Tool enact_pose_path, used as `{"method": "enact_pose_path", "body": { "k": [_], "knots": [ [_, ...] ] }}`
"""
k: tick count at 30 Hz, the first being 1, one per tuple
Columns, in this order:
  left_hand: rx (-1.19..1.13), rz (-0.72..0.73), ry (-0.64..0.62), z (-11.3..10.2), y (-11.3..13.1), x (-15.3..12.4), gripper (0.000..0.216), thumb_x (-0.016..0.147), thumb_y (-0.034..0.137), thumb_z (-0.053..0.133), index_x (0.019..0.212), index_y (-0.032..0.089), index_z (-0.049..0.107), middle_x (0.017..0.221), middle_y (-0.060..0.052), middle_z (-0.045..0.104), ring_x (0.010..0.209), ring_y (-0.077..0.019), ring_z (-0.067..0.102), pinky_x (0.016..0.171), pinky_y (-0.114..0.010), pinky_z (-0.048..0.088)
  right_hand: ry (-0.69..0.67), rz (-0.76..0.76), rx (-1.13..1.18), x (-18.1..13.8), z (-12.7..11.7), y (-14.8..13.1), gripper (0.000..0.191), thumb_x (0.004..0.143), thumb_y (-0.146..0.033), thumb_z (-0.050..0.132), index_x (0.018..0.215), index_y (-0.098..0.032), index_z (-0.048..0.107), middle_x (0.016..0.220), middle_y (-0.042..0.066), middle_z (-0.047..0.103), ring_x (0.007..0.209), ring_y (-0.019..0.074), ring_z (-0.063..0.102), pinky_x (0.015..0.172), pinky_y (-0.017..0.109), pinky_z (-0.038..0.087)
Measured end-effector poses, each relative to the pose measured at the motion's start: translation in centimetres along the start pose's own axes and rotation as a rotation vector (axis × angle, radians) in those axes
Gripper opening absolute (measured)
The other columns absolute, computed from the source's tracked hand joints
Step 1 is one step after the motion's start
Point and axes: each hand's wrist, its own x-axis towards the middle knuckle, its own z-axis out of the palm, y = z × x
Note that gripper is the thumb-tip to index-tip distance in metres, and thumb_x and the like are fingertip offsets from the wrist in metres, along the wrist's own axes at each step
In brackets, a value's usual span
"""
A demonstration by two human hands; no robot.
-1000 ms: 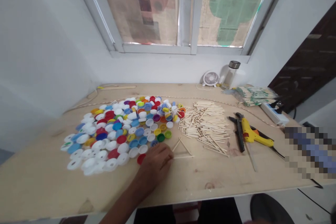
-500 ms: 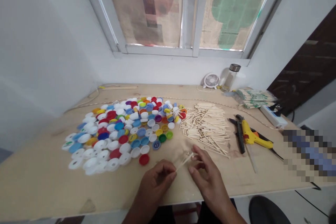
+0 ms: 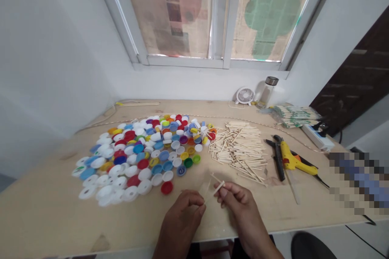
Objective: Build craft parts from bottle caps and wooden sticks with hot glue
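Observation:
My left hand [image 3: 184, 214] and my right hand [image 3: 235, 200] are together above the near edge of the wooden table [image 3: 45, 214]. Both pinch a small frame of thin wooden sticks [image 3: 212, 188], lifted off the table. A red bottle cap [image 3: 167, 187] lies just left of my left hand. Beyond it spreads a big patch of coloured and white bottle caps [image 3: 142, 153]. A pile of loose wooden sticks [image 3: 240, 151] lies behind my right hand.
A yellow glue gun [image 3: 291, 160] and black pliers [image 3: 277, 156] lie to the right of the sticks. Further back stand a small white fan [image 3: 244, 95], a glass jar [image 3: 267, 89], packs of sticks [image 3: 296, 114] and a power strip [image 3: 316, 136].
My left hand has lifted the stick triangle off the table. My right hand came into view and took hold of it too. Both hands have drawn closer to me.

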Motion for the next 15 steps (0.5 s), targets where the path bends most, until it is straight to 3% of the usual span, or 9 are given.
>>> {"method": "enact_pose_path", "body": {
  "k": [3, 6, 10, 15],
  "knots": [
    [0.018, 0.004, 0.01, 0.2, -0.3, 0.1, 0.013, 0.082, 0.034, 0.059, 0.075, 0.024, 0.062, 0.084, -0.001, 0.067, 0.083, -0.0199, 0.064, 0.087, -0.033, 0.046, -0.017, 0.05, 0.14, 0.1, 0.1, 0.0, 0.034, 0.067, -0.049, 0.076, 0.071, -0.016, 0.071, 0.065, 0.002, 0.064, 0.06, 0.0122, 0.05, 0.058, 0.023, 0.04],
    [0.021, -0.001, 0.02, 0.4, -0.5, 0.1, 0.014, 0.082, 0.035, 0.058, 0.074, 0.024, 0.062, 0.082, -0.001, 0.067, 0.082, -0.0198, 0.064, 0.083, -0.033, 0.048, -0.054, 0.058, 0.201, -0.1, 0.0, 0.1, 0.031, 0.068, -0.046, 0.076, 0.066, -0.016, 0.066, 0.06, -0.001, 0.058, 0.058, 0.011, 0.047, 0.058, 0.022, 0.037],
    [0.01, 0.0, 0.014, 0.5, -0.6, 0.1, 0.015, 0.082, 0.035, 0.058, 0.073, 0.024, 0.061, 0.08, 0.0, 0.066, 0.081, -0.0194, 0.064, 0.078, -0.03, 0.049, -0.208, 0.044, 0.153, -0.9, -0.7, -0.2, 0.033, 0.074, -0.047, 0.071, 0.063, -0.018, 0.06, 0.058, -0.002, 0.053, 0.058, 0.0117, 0.045, 0.059, 0.023, 0.036],
    [0.075, 0.023, 0.009, 0.4, -0.5, 0.4, 0.011, 0.082, 0.032, 0.059, 0.074, 0.024, 0.061, 0.082, 0.001, 0.067, 0.081, -0.0192, 0.064, 0.085, -0.033, 0.048, -0.416, -0.012, 0.082, -2.6, -3.3, -0.7, 0.035, 0.079, -0.051, 0.065, 0.064, -0.019, 0.059, 0.062, -0.001, 0.052, 0.06, 0.0126, 0.046, 0.06, 0.025, 0.035]
  ]
}}
